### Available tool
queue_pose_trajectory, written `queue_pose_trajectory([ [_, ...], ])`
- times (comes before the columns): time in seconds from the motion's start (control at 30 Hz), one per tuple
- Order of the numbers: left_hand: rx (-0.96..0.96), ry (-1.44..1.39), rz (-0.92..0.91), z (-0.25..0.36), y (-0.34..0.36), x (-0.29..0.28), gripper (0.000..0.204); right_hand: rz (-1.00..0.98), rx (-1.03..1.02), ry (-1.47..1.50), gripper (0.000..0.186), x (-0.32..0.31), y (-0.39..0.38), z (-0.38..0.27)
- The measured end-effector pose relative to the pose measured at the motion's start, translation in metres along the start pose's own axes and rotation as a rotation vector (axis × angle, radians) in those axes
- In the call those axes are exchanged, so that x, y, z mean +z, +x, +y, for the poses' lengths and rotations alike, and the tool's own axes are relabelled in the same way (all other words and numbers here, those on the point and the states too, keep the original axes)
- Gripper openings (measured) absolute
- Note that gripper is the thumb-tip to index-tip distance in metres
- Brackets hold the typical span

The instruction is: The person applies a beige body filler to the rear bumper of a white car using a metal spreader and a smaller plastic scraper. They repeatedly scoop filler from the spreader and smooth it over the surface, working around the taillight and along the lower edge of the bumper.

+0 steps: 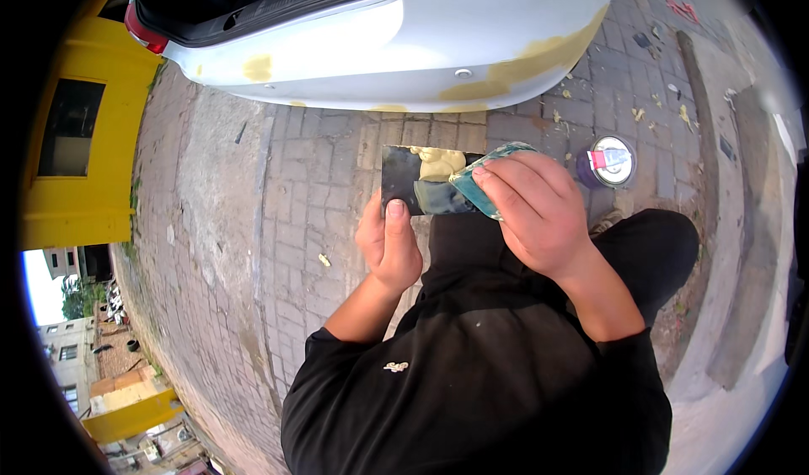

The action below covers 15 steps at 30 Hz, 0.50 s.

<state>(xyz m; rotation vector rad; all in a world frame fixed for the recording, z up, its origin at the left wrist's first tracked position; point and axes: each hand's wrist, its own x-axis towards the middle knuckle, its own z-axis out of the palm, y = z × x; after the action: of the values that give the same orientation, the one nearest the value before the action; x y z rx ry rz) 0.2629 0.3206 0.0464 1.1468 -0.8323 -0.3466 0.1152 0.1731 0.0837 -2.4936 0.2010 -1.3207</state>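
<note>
A yellow wall (88, 209) stands along the left edge of the brick paving (324, 163), and a white car bumper (362, 79) with tan patches (539, 60) spans the top. The left hand (389, 243) has its grip closed on a dark flat panel (399, 167), thumb on the panel's lower left corner. Cream putty (439, 163) sits in a mound by the panel's upper edge. A teal spreader (478, 193) overlaps the putty's right side in this view; the right hand's (541, 209) grip is pinched shut around it, fingers on top. Farther right, a round tin (618, 170) stands on the paving, near its right edge.
</note>
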Motion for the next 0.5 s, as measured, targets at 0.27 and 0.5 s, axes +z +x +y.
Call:
queue_pose_trajectory([
  [0.27,-0.016,0.126,-0.106,-0.001,0.0,-0.009,0.034,-0.092,0.014,0.024,0.029,0.006,-0.005,0.001],
  [0.5,-0.003,-0.078,0.156,0.0,0.017,-0.013,0.026,-0.503,0.138,0.337,0.02,0.014,-0.027,0.017],
])
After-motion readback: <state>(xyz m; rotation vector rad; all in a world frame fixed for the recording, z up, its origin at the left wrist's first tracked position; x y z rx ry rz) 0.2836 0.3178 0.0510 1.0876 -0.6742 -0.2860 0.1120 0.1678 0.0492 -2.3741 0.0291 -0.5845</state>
